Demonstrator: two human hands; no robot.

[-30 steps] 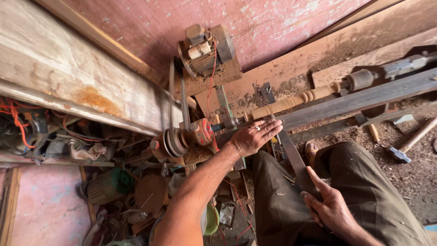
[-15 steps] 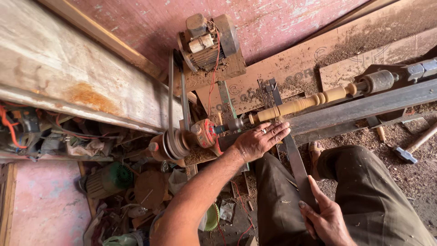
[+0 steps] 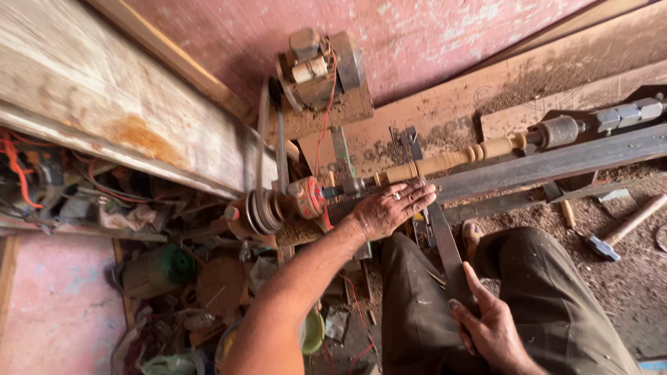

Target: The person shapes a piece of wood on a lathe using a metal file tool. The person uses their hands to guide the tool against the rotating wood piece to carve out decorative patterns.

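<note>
A long flat steel chisel (image 3: 445, 239) runs from the right hand (image 3: 490, 326), which grips its lower end over the lap, up to the left hand (image 3: 389, 208), whose flat fingers (image 3: 417, 198) press its blade down by the lathe rail. Just beyond its tip, a pale turned wooden spindle (image 3: 445, 163) with beads and grooves lies level, clamped between the lathe's two centres, slanting up to the right

Pink wall (image 3: 445, 42), sawdust-strewn floor (image 3: 625, 278), daylight.
</note>
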